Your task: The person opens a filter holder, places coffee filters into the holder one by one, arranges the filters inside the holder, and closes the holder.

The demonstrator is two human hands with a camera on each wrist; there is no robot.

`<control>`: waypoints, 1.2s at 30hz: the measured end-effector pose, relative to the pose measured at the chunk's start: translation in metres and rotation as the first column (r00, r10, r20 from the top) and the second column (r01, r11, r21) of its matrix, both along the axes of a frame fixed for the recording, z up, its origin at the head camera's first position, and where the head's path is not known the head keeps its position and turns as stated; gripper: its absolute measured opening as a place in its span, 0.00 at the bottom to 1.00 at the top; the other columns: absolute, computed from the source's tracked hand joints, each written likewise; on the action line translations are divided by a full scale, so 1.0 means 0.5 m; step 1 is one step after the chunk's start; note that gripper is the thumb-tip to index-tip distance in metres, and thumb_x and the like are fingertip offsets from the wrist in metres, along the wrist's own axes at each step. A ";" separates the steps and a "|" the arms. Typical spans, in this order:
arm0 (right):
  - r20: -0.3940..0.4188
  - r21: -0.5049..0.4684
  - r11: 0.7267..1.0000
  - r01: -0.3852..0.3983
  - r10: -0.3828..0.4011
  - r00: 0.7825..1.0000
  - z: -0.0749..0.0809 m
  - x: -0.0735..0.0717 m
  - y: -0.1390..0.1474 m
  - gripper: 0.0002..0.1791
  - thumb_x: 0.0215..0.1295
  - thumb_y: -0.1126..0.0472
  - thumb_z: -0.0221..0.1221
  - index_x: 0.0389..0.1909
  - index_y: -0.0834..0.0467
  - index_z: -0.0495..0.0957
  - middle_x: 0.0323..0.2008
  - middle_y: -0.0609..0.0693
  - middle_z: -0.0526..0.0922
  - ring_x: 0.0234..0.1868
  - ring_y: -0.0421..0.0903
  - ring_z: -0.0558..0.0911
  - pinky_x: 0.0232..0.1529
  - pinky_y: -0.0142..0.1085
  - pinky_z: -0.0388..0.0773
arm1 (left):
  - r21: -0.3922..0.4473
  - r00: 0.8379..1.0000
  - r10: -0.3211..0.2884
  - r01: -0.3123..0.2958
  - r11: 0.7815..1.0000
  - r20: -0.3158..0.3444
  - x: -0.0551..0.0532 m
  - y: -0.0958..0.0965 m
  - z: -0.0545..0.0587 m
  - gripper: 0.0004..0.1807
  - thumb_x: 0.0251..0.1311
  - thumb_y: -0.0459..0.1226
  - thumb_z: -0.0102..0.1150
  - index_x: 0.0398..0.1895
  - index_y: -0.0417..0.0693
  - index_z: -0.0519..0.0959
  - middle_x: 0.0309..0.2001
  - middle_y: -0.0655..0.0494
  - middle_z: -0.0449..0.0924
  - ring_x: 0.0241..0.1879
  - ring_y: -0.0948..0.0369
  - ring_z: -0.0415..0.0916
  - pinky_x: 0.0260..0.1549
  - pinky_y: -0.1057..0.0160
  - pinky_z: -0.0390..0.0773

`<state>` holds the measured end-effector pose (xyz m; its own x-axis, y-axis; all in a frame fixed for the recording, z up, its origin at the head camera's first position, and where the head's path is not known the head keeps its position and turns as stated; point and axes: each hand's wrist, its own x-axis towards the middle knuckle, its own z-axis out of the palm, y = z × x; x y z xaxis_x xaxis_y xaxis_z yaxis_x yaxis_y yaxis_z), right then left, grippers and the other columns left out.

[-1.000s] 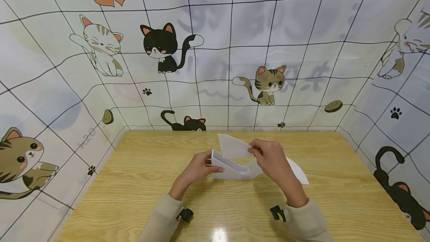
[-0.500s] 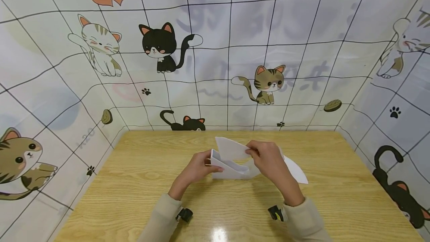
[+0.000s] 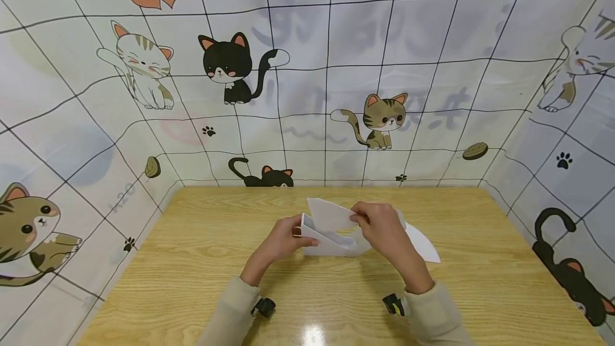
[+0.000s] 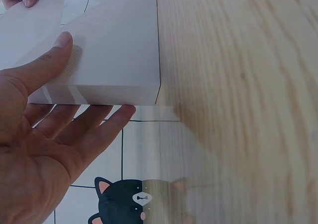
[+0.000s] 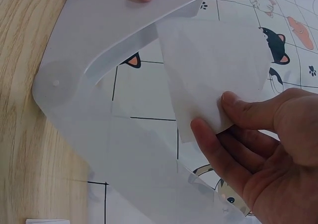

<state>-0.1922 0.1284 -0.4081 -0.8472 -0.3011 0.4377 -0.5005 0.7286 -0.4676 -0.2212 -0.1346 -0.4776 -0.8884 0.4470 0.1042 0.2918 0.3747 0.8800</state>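
Note:
My left hand (image 3: 281, 238) grips the closed end of a white box (image 3: 324, 247), thumb on the near side and fingers under the end in the left wrist view. The box is open along its top, and a translucent lid (image 5: 134, 159) swings out from a round pivot at its right end. With thumb and fingertips, my right hand (image 3: 384, 226) pinches a white fan-shaped filter paper (image 3: 329, 213) by its narrow end. The paper's wide end is over the box opening; whether it is one sheet or several, I cannot tell.
Another white sheet with a curved edge (image 3: 424, 244) lies on the wooden table (image 3: 216, 298), partly behind my right forearm. A cat-patterned curtain (image 3: 298, 95) surrounds the table at the back and sides.
My right hand has brought the filter paper slightly down and to the left, deeper over the box. The left hand and the box stay nearly in place.

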 end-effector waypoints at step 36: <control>0.058 0.061 0.995 -0.075 0.072 0.996 -0.030 -0.007 -0.021 0.06 0.65 0.70 0.67 0.33 0.55 0.86 0.30 0.50 0.89 0.24 0.35 0.77 0.26 0.30 0.73 | 0.000 1.000 -0.006 0.006 1.000 -0.017 -0.001 -0.002 -0.003 0.24 0.61 0.37 0.74 0.60 0.47 0.80 0.53 0.48 0.86 0.50 0.49 0.88 0.45 0.58 0.88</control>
